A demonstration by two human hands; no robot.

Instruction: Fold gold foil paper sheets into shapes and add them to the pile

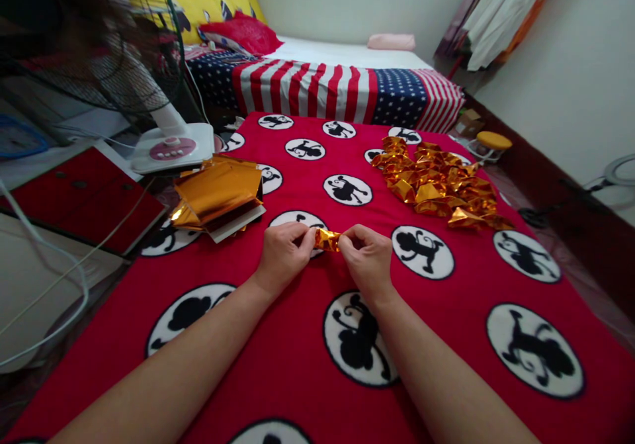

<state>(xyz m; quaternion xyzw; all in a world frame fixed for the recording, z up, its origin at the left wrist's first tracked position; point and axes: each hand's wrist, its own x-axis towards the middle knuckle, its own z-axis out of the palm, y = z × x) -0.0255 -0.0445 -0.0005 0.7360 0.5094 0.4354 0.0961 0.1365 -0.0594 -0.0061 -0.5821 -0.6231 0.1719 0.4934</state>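
Between my two hands is a small folded piece of shiny gold foil paper (327,239), held level just over the red cloth. My left hand (288,249) pinches its left end between thumb and forefinger. The right end is pinched the same way by my right hand (366,252). To the left lies a stack of flat gold foil sheets (223,189), with pale edges showing at the near side. A heap of folded gold foil pieces (439,182) is spread out on the right.
The red cloth (297,311) has white circles with black monkey figures. A white fan base (173,145) with a wire cage stands at the far left, near a red-and-white box (82,182). Behind is a bed (317,90); a yellow stool (493,141) is at right.
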